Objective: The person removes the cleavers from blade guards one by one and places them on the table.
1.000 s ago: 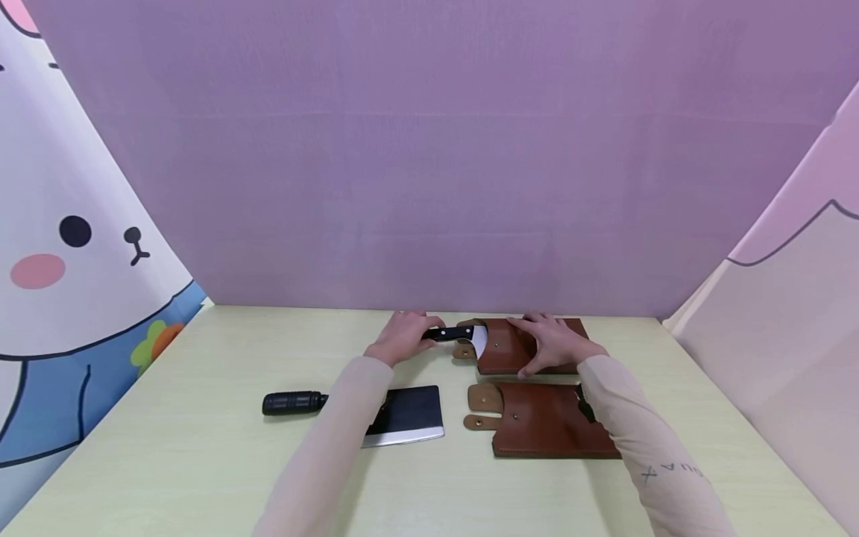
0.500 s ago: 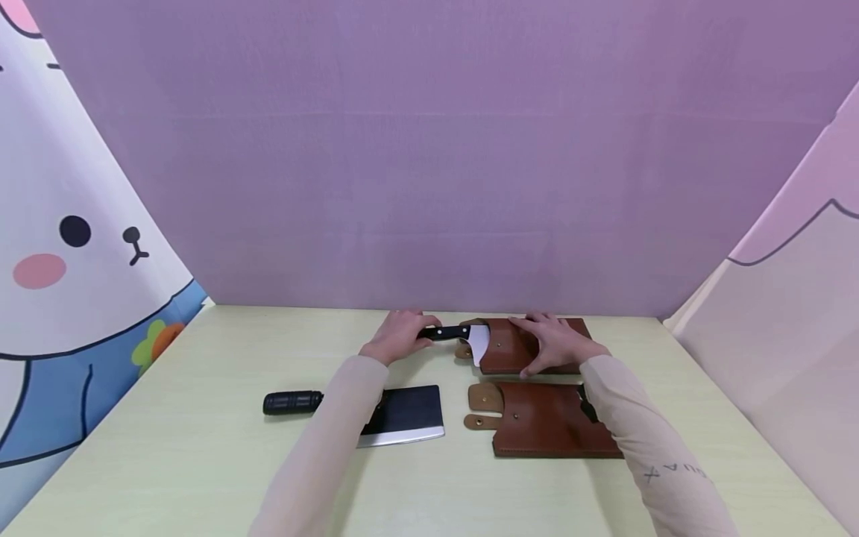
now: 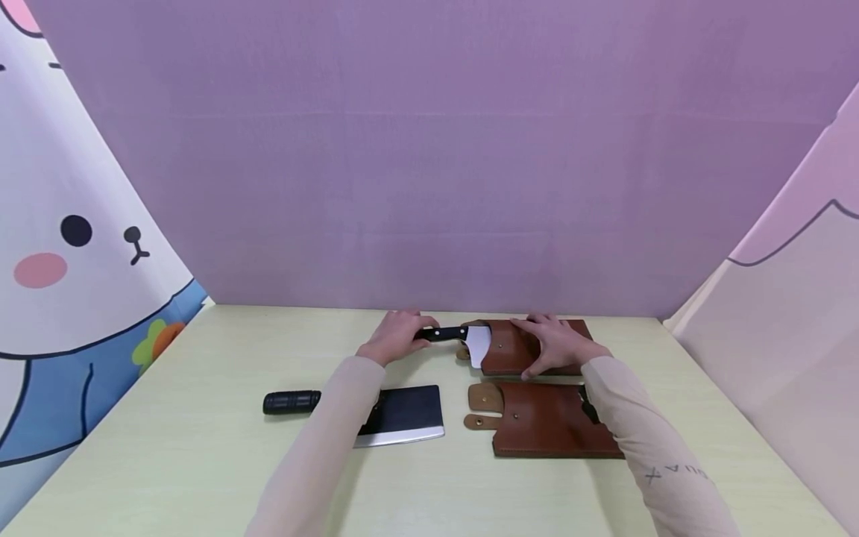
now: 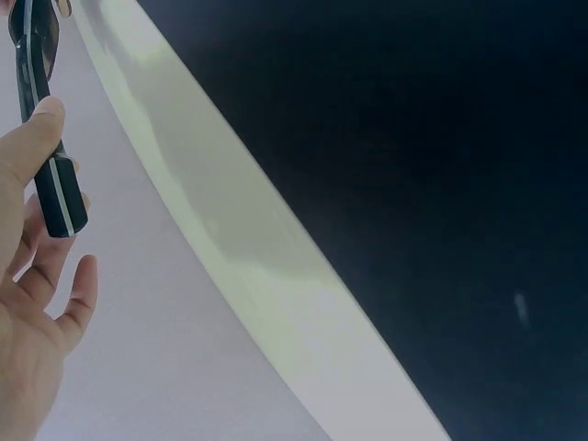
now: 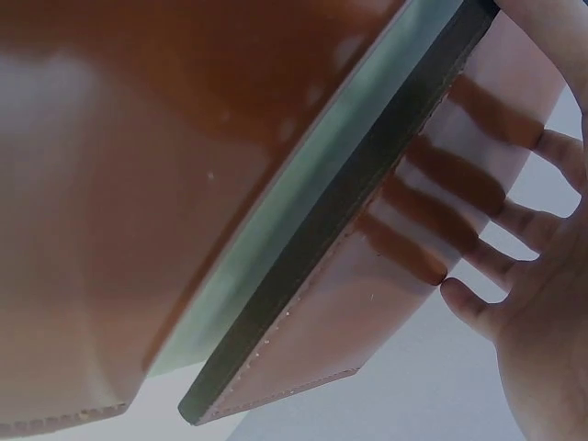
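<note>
My left hand pinches the black riveted handle of a knife at the table's back edge. In the left wrist view, the thumb presses along that handle while the lower fingers hang loose. Part of the wide silver blade shows outside the mouth of a brown leather sheath; the rest is hidden inside. My right hand grips this sheath across its width, thumb at the near edge. The right wrist view shows the fingertips along the opposite edge of the sheath.
In front of the left hand lies a cleaver, its ribbed black handle pointing left and my left sleeve crossing it. A second brown leather sheath lies nearer me, partly under my right sleeve. A purple panel stands behind the table.
My left hand has drawn the knife slightly left, so more of its blade shows outside the sheath. The right hand and sheath have shifted very slightly right.
</note>
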A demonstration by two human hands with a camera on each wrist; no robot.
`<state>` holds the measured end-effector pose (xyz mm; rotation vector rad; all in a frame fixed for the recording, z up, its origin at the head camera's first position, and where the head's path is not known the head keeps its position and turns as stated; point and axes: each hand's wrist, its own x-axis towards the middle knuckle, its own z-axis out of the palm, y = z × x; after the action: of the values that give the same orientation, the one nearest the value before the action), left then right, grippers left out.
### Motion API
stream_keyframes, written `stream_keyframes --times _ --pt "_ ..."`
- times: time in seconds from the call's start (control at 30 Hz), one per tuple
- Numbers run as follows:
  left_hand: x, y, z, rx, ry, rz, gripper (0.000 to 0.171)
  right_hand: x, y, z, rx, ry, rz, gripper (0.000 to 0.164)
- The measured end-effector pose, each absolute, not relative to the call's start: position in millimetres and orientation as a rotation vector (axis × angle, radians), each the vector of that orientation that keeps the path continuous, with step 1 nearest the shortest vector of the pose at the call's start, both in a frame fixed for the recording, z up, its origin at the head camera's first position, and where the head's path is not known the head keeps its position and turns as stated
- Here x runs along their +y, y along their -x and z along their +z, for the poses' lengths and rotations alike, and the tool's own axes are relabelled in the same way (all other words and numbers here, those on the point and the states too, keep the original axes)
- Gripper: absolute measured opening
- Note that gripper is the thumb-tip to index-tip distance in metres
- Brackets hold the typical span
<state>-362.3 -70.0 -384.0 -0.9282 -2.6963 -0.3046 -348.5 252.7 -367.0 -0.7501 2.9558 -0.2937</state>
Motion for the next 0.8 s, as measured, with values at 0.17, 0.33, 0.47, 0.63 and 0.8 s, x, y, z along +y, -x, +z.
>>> stream_keyframes --times 0.17,0.33,0.47,0.63,0.8 --pt "-72.7 362.5 -384.5 -2.707 0.923 -0.304 0.032 252.5 348.0 -367.4 2.960 0.759 -0.287 0.104" --pt "-74.6 361.7 -383.2 -2.729 0.916 -0.314 0.032 252.6 347.7 -367.8 2.961 0.766 -0.281 0.104" --pt "-75.4 360.7 -381.3 -2.731 0.916 -0.324 0.032 252.5 347.5 -367.0 2.958 0.761 -0.288 0.104" --pt "-76.6 359.4 -379.4 -2.718 0.929 -0.327 0.032 253.1 348.0 -367.5 2.964 0.744 -0.292 0.105" --pt "-78.4 359.8 -380.9 -2.716 0.916 -0.321 0.032 254.5 346.9 -368.2 2.975 0.733 -0.295 0.105"
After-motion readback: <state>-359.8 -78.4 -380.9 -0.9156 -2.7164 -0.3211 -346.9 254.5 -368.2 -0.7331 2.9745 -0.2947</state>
